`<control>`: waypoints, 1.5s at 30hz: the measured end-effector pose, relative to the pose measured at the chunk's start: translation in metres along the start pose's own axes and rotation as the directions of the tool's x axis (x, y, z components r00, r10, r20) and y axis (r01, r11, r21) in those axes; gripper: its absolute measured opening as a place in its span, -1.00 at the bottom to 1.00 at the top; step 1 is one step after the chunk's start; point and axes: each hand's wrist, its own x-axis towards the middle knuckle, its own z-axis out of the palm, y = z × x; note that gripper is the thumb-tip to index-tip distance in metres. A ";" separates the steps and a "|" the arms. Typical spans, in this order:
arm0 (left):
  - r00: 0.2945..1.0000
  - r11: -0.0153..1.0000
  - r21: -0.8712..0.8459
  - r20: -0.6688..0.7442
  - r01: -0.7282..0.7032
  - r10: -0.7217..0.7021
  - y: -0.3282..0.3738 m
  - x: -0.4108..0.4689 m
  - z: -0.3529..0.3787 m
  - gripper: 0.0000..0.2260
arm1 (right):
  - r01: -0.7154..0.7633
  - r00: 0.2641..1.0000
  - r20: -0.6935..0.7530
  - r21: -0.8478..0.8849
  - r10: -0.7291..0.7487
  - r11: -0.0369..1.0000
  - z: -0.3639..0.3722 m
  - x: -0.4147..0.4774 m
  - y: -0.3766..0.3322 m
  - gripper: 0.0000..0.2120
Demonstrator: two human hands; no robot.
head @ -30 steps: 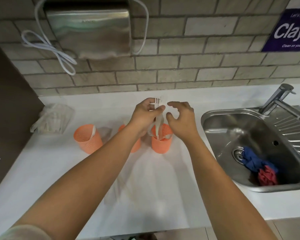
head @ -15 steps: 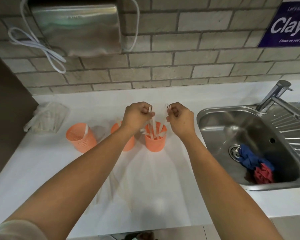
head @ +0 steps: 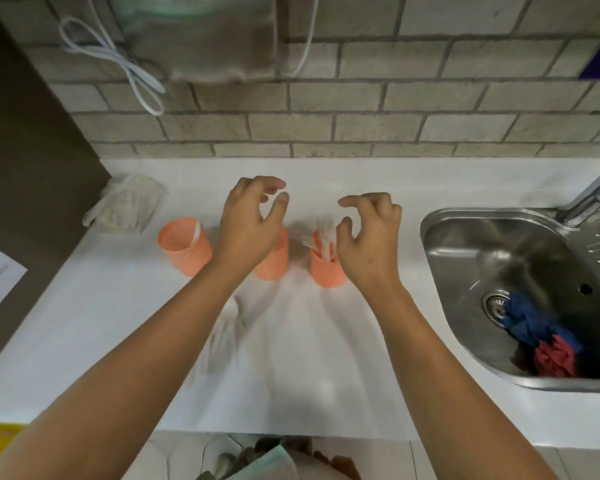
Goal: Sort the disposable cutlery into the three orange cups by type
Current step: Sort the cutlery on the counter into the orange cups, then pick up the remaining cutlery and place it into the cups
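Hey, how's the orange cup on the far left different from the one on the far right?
The left cup holds one white piece leaning at its rim; the right cup holds several forks. The left cup is in full view; the right hand partly covers the right cup. Both are orange and perforated.

The left cup stood upright on the white counter and held one white piece leaning on its right rim, its type unclear. The middle cup was partly hidden, its contents out of sight. The right cup held several white forks, tines up. All three were orange with perforated walls. More pale cutlery lay blurred on the counter, nearer its front edge.
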 end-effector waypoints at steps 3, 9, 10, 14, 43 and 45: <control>0.996 0.998 -0.026 -0.057 0.060 -0.062 -0.021 -0.032 -0.029 -0.85 | 0.041 0.997 0.058 0.067 -0.045 0.997 0.017 -0.026 -0.018 -0.75; 0.963 0.961 0.053 -0.009 0.271 -0.270 -0.081 -0.103 -0.062 -0.88 | -0.040 0.950 0.314 0.109 0.004 0.993 0.059 -0.085 -0.034 -0.75; 0.951 0.948 0.085 0.015 0.306 -0.308 -0.092 -0.114 -0.067 -0.87 | -0.067 0.928 0.370 0.093 0.028 0.993 0.065 -0.095 -0.035 -0.74; 0.902 0.892 0.218 0.090 0.396 -0.422 -0.130 -0.149 -0.086 -0.76 | -0.179 0.776 0.594 -0.118 0.214 0.977 0.078 -0.129 -0.035 -0.68; 0.756 0.836 0.467 0.424 0.289 -0.499 -0.166 -0.144 -0.080 -0.74 | -0.203 0.682 0.531 -0.524 0.503 0.827 0.152 -0.177 -0.089 -0.90; 0.722 0.834 0.417 0.441 0.361 -0.533 -0.169 -0.140 -0.082 -0.78 | -0.272 0.677 0.505 -0.505 0.536 0.819 0.152 -0.177 -0.088 -0.89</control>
